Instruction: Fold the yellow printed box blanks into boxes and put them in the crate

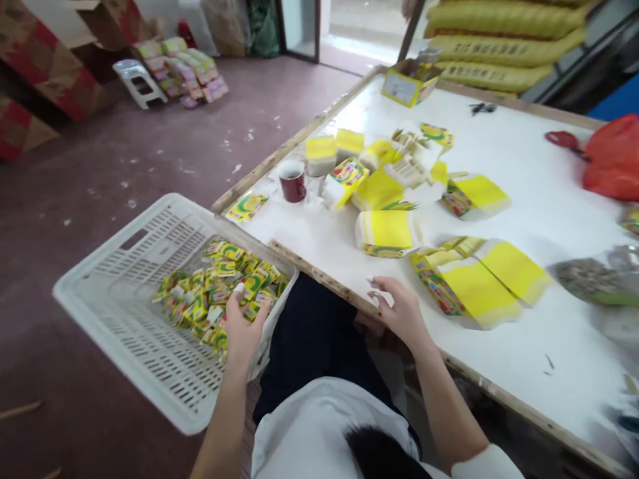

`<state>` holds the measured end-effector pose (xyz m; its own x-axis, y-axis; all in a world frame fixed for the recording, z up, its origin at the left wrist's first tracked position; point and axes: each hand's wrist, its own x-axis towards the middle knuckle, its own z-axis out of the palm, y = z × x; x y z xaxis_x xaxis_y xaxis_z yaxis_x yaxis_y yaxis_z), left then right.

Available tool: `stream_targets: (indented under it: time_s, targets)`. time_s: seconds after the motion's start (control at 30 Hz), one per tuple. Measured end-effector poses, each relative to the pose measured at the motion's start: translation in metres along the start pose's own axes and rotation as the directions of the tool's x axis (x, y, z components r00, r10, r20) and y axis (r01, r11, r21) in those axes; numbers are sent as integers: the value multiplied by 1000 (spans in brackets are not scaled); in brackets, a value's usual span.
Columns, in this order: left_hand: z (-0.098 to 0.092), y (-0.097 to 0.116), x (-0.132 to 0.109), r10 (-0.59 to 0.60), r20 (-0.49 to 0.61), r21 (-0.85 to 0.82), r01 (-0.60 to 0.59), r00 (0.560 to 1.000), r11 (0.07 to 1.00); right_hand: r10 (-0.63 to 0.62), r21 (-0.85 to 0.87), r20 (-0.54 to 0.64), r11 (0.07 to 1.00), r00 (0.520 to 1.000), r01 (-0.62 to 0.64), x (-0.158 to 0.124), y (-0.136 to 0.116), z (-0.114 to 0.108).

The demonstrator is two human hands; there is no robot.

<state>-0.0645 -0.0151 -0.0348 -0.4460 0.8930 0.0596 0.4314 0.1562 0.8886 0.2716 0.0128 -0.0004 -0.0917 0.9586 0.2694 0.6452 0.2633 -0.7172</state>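
My left hand (244, 329) is over the near side of a white plastic basket (164, 243), its thumb and fingers apart and no item visible in its grasp. Below it, a heap of small yellow and green printed packets (200, 293) lies in the basket. My right hand (399, 313) hovers at the wooden edge of the white table (319, 246), fingers loosely bent and apart, with nothing seen between them. To its right lie yellow flat-sided cartons (479, 279) in a row. Another yellow carton (387, 233) lies just beyond that hand.
A dark red mug (292, 181) stands near the table's left edge beside more yellow cartons and cardboard pieces. A red plastic bag (613, 159) and black scissors (482, 108) lie farther off. Yellow sacks (499, 50) are stacked behind the table; a white stool (140, 83) stands on the floor.
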Motion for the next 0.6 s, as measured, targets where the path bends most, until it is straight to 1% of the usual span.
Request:
stream_targets:
  time_s: [0.07,0.17,0.2,0.27,0.33,0.4,0.43,0.5,0.57,0.6]
  targets:
    - [13,20,7,17,55,-94,-12,998,995,26,-20,-104,999,994,-28,13,2,-13]
    - [31,47,21,70,130,-173,-47,989,984,48,-67,-237,996,970,-65,24,12,-34]
    - [38,54,26,81,153,-199,-50,985,979,52,-88,-259,993,964,-78,26,16,-41]
    - [53,65,34,90,209,-258,-34,974,965,76,-135,-269,984,960,-116,30,27,-52]
    - [72,72,41,102,277,-311,-11,955,950,113,-192,-245,968,963,-163,35,38,-62]
    - [95,77,48,129,368,-327,-1,921,945,150,-270,-182,943,972,-196,47,48,-72]
    - [108,79,52,148,424,-315,-8,894,949,171,-323,-127,924,977,-204,55,53,-76]
    - [134,84,63,193,540,-266,-51,819,963,226,-428,4,881,974,-203,75,63,-84]
    - [161,90,75,229,631,-213,-118,741,970,284,-494,104,846,953,-199,96,73,-88]
    - [174,93,81,241,660,-196,-147,712,970,305,-509,132,837,943,-200,106,78,-88]
